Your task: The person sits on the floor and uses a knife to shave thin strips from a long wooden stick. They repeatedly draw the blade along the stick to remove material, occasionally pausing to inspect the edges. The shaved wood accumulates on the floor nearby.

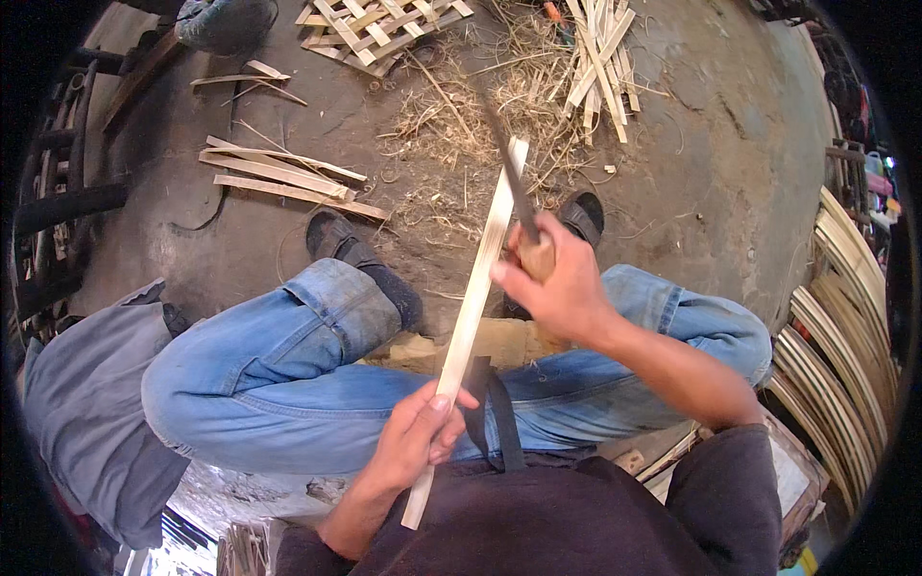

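In the head view, 1 long pale bamboo strip (471,317) is seen running up the middle of the picture, its long axis tilted slightly right of upright: the near end lies low against the dark shirt, and the far end is raised over the straw litter (480,115) on the ground. The left hand (415,437) is clamped around the strip's lower part, fingers wrapped over it, just above the lap. The right hand (555,283) is closed on the wooden handle of a knife (514,187), whose dark blade is laid along the strip's right edge near the upper half, pointing away from the body. The 2 hands are held apart along the strip, the left nearer the body and the right farther out, so the strip is spanned between them. The strip is framed by 2 jeans-clad knees (317,336), with 2 dark sandals (336,235) planted on the earth floor just beyond. Open room is left ahead, above the straw, along the blade's line. To the left, loose cut slats (279,178) lie well apart from the hands; a woven lattice panel (375,29) and a bundle of sticks (600,58) lie at the far edge. Curved bamboo strips (840,326) are stacked at the right rim.
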